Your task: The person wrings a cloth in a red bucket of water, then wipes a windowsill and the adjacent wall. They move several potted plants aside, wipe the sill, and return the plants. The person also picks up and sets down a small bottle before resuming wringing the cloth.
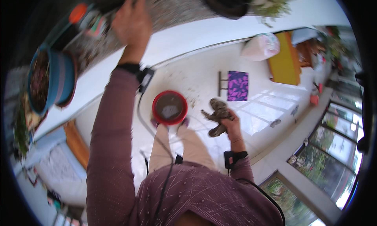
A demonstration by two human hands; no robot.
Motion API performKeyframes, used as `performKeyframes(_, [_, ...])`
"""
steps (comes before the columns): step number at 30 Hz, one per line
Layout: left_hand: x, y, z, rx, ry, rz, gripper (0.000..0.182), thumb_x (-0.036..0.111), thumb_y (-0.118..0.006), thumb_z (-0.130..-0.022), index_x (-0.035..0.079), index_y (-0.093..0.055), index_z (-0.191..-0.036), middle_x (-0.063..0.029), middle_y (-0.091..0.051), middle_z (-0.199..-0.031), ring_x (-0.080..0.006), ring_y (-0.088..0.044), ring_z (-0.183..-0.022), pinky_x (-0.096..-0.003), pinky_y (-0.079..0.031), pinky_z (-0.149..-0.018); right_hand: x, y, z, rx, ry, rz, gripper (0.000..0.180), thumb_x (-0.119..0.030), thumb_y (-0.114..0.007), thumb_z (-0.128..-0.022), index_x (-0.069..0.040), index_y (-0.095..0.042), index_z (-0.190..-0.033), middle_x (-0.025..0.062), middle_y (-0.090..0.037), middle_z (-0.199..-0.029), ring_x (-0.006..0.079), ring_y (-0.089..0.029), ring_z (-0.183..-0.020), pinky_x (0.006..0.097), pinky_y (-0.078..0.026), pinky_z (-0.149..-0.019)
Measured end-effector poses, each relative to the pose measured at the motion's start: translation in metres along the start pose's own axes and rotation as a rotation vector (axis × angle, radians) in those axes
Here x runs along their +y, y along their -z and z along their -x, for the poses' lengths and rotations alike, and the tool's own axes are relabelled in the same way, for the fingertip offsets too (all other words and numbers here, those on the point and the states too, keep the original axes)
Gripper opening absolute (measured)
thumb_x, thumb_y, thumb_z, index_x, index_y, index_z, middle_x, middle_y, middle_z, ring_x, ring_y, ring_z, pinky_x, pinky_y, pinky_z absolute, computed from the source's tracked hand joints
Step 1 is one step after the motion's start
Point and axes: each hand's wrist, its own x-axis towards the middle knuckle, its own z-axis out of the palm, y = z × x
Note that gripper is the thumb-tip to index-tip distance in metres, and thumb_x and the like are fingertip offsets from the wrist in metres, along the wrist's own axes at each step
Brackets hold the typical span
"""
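My left hand (132, 22) reaches out over a speckled stone ledge (173, 10). It is blurred, and its fingertips lie against a dark shape at the top edge, so I cannot tell whether they grip anything. Held up in my right hand (232, 125) is a bunched, wet-looking, muddy brown cloth (219, 111). Down on the floor, between that cloth and my left forearm, stands a red bucket (185, 115) of murky brown water (168, 103), right at my feet.
A blue pot (63, 78) with soil stands at the ledge's left end, near an orange-topped container (78, 13). A dark planter (225, 5) sits farther right. On the pale floor (203, 64) are dirt specks, a low stool with purple patterned cloth (238, 86) and a filled sack (260, 46).
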Motion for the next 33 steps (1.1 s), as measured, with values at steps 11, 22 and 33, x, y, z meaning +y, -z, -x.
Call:
performKeyframes(11, [0.001, 0.004, 0.003, 0.154, -0.090, 0.026, 0.049, 0.012, -0.060, -0.079, 0.018, -0.056, -0.128, -0.0131, -0.054, -0.130, -0.0333, -0.053, -0.112, -0.0491, -0.040, -0.088, 0.027, 0.002, -0.021, -0.274, 0.040, -0.176, 0.052, 0.008, -0.055, -0.074, 0.003, -0.057, -0.126, 0.0103, -0.062, -0.116, 0.0199, -0.061, -0.105, 0.0325, -0.050, -0.092])
performKeyframes(22, [0.008, 0.010, 0.001, 0.119, 0.025, 0.219, 0.043, 0.005, -0.061, -0.075, 0.014, -0.061, -0.118, -0.0104, -0.055, -0.126, -0.0302, -0.053, -0.111, -0.0443, -0.040, -0.090, 0.041, 0.005, 0.025, -0.045, 0.120, -0.134, 0.050, 0.007, -0.053, -0.073, 0.005, -0.057, -0.123, 0.0126, -0.065, -0.108, 0.0215, -0.065, -0.095, 0.0332, -0.052, -0.088])
performKeyframes(33, [-0.027, 0.052, -0.008, -0.077, -0.237, 0.348, 0.056, 0.009, -0.069, -0.071, 0.013, -0.058, -0.126, -0.0128, -0.049, -0.135, -0.0324, -0.047, -0.123, -0.0477, -0.036, -0.096, 0.050, -0.079, 0.077, -0.088, 0.188, -0.201, 0.049, 0.007, -0.053, -0.073, 0.003, -0.059, -0.121, 0.0105, -0.066, -0.105, 0.0203, -0.065, -0.093, 0.0323, -0.053, -0.084])
